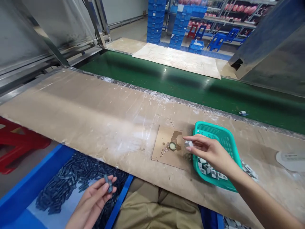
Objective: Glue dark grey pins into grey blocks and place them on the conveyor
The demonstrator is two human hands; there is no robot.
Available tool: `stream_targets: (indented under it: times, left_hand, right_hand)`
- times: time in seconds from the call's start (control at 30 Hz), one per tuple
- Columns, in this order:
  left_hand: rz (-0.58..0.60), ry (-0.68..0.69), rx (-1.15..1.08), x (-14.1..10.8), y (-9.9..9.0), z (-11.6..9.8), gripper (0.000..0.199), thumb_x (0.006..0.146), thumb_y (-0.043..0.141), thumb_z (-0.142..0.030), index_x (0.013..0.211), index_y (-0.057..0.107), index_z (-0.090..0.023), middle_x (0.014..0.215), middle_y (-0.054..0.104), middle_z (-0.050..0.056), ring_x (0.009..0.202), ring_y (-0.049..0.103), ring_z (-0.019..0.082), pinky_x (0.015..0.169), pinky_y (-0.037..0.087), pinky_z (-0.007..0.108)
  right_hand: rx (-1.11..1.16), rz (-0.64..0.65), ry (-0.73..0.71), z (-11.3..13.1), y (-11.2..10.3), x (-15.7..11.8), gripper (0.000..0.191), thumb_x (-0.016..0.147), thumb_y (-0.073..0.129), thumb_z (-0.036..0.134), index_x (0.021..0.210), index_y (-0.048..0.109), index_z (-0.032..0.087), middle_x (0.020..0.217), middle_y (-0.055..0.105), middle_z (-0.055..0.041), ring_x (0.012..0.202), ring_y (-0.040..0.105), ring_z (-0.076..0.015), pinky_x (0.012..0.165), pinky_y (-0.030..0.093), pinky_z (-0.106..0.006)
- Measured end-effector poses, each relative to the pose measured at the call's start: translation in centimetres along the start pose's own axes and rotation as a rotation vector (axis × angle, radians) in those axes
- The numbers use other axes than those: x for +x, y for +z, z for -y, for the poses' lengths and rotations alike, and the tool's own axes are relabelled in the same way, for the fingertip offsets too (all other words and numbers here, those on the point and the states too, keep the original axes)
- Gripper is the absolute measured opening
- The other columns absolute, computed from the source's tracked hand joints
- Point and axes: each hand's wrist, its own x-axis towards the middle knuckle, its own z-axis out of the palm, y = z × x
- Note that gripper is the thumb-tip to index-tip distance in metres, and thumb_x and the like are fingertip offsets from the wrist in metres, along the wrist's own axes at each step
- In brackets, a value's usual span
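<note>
My left hand (95, 197) pinches a small dark blue-grey plastic piece (109, 183) between thumb and fingers. Below it, a blue bin (19, 187) holds a heap of similar pieces (62, 181). In my right hand (212, 152), thumb and fingers grip a small white block-shaped part (188, 143). That hand is over the left edge of a green plastic basket (234, 149), in which several white and grey parts (214, 173) lie. Left of it, a small round container with a pale centre (172, 146) sits on a cardboard square (164, 136) with wet stains.
Beyond the cardboard-covered table (95, 111) runs a green conveyor belt (147, 76), with a small part (243, 113) on it at right. More white parts (249, 170) lie right of the basket. A red stool (21, 143) stands left. Blue crates (156, 22) are stacked behind.
</note>
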Motion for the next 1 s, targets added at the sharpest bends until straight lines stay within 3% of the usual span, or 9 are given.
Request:
stream_targets:
  times: [0.07,0.2,0.33,0.47,0.63,0.8,1.0]
  left_hand:
    - [0.073,-0.004,0.045,-1.1,1.5,0.2,0.042,0.043,0.089,-0.031,0.079,0.075,-0.015,0.082,0.072,0.007,0.067,0.065,0.019,0.058,0.054,0.025]
    - [0.253,0.034,0.178,-3.0,3.6,0.8,0.036,0.05,0.086,-0.042,0.071,0.076,-0.014,0.071,0.07,0.01,0.074,0.064,0.023,0.059,0.051,0.026]
    - [0.435,0.004,0.214,-3.6,4.7,1.1,0.034,0.057,0.082,-0.044,0.067,0.075,-0.012,0.069,0.068,0.011,0.073,0.063,0.023,0.062,0.052,0.028]
    - [0.466,-0.041,0.164,-3.1,5.0,1.3,0.034,0.061,0.082,-0.042,0.077,0.076,-0.012,0.073,0.069,0.01,0.065,0.061,0.017,0.065,0.052,0.028]
    - [0.512,-0.085,0.053,-2.5,5.3,1.6,0.033,0.062,0.083,-0.037,0.085,0.076,-0.015,0.075,0.072,0.009,0.068,0.064,0.015,0.067,0.052,0.025]
    - [0.496,-0.032,-0.02,-2.1,7.6,2.2,0.028,0.064,0.082,-0.031,0.083,0.076,-0.011,0.075,0.072,0.009,0.069,0.065,0.015,0.068,0.054,0.025]
    - [0.445,0.069,-0.156,-1.1,12.7,3.9,0.038,0.06,0.084,-0.031,0.09,0.075,-0.011,0.078,0.075,0.01,0.066,0.069,0.018,0.069,0.058,0.031]
  right_hand:
    - [-0.14,-0.019,-0.112,0.4,1.5,0.7,0.032,0.084,0.06,0.038,0.111,0.066,0.022,0.096,0.07,-0.0077,0.083,0.065,-0.0221,0.076,0.052,-0.036]
    - [-0.378,-0.003,-0.268,0.0,3.2,1.5,0.02,0.089,0.051,0.031,0.099,0.067,0.023,0.09,0.071,-0.0083,0.084,0.066,-0.024,0.075,0.052,-0.037]
    - [-0.437,0.015,-0.31,-0.6,3.5,1.6,0.021,0.091,0.048,0.029,0.099,0.066,0.021,0.094,0.071,-0.0093,0.085,0.067,-0.0235,0.073,0.053,-0.035]
    - [-0.484,0.029,-0.303,-1.0,3.5,1.5,0.024,0.091,0.048,0.029,0.105,0.066,0.02,0.094,0.071,-0.0094,0.082,0.068,-0.0231,0.071,0.053,-0.034]
    - [-0.513,0.055,-0.308,-1.0,3.7,1.5,0.026,0.09,0.049,0.03,0.103,0.068,0.018,0.091,0.07,-0.0101,0.081,0.067,-0.0241,0.069,0.053,-0.035]
    - [-0.36,-0.031,-0.219,0.0,3.3,1.0,0.022,0.086,0.058,0.036,0.099,0.069,0.022,0.093,0.072,-0.0091,0.083,0.068,-0.0248,0.074,0.054,-0.038]
    - [0.153,-0.031,0.089,2.2,2.8,-0.5,0.031,0.067,0.077,0.046,0.082,0.07,0.019,0.076,0.074,-0.0091,0.067,0.07,-0.0233,0.061,0.059,-0.033]
